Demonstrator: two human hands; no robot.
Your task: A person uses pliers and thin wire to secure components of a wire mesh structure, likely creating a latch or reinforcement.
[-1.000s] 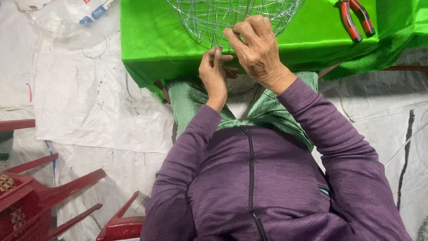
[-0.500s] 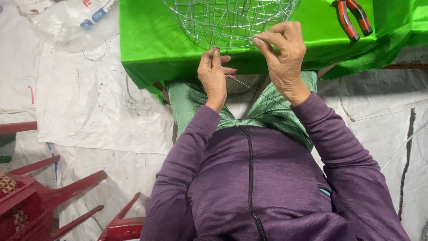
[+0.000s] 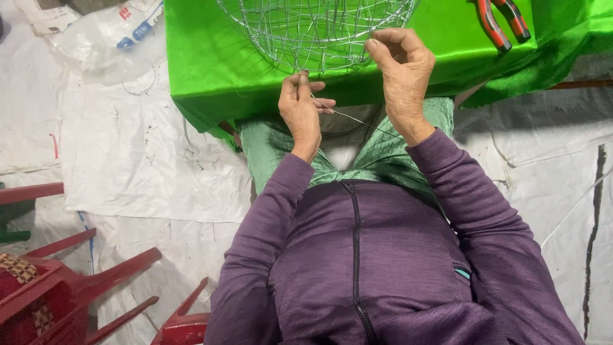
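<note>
Hands at wire basket (image 3: 317, 29) on green-draped table (image 3: 211, 70) — left hand (image 3: 301, 112) pinches thin wire strand (image 3: 348, 117) below basket rim, fingers closed on it; right hand (image 3: 401, 70) curled shut at rim. Red-handled pliers (image 3: 501, 21) lie on cloth, well apart — red plastic chairs (image 3: 76, 287) lower left.

The person wears a purple long-sleeved jacket (image 3: 383, 255) of ribbed knit, with a dark zip down the middle and a small teal tab near the right pocket. Green patterned trousers (image 3: 383, 153) cover the legs. Both hands are bare.
</note>
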